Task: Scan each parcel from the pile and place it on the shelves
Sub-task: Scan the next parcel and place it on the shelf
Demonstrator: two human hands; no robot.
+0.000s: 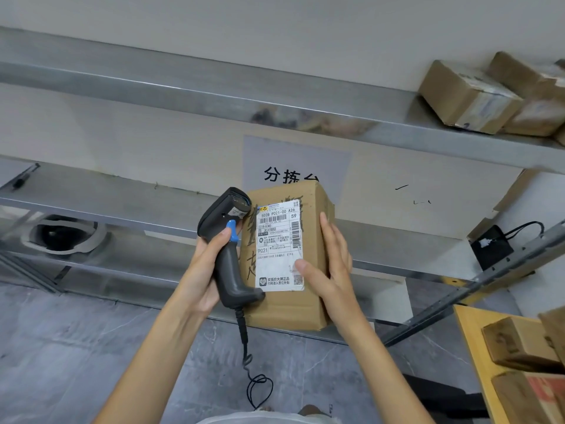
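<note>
holding 1 parcel right hand, 1 scanner left hand.

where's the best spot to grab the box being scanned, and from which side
Grip the cardboard box across its long plain side faces, coming from the right as the right hand does now. The left hand holds the scanner, and the shipping label faces up, so keep fingers off its barcodes.

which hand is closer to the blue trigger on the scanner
Left. The left hand grips the scanner, index finger on the blue trigger; the right hand holds the parcel beside it.
</note>
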